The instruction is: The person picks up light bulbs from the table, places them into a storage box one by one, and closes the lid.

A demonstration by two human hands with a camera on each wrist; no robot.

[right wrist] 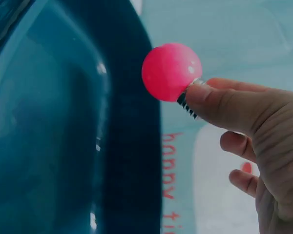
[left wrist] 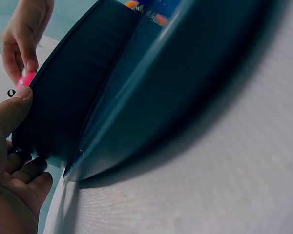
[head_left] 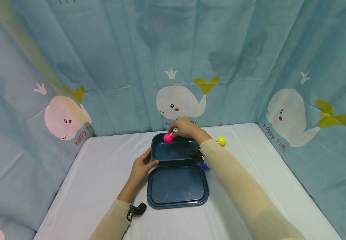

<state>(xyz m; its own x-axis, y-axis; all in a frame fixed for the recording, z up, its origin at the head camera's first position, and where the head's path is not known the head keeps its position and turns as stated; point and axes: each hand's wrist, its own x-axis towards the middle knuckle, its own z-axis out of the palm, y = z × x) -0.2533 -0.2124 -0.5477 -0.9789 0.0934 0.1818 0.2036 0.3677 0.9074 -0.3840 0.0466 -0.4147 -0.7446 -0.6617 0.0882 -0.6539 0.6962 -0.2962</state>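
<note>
My right hand (head_left: 186, 127) pinches a pink light bulb (right wrist: 171, 72) by its silver screw base, between thumb and forefinger. In the head view the bulb hangs over the far left part of a dark blue rectangular box (head_left: 174, 152), which has no lid on it. My left hand (head_left: 141, 169) holds the box's near left corner, with the thumb (left wrist: 23, 93) at the rim and the other fingers against the outer side. Close in front of the box lies its dark blue lid (head_left: 177, 186), flat on the table.
To the right of the box, a yellow bulb (head_left: 221, 141) and a blue bulb (head_left: 205, 165) lie on the white table (head_left: 110, 166). The right forearm partly covers the blue one and an orange thing (head_left: 227, 151). A whale-print curtain (head_left: 119, 83) stands behind the table.
</note>
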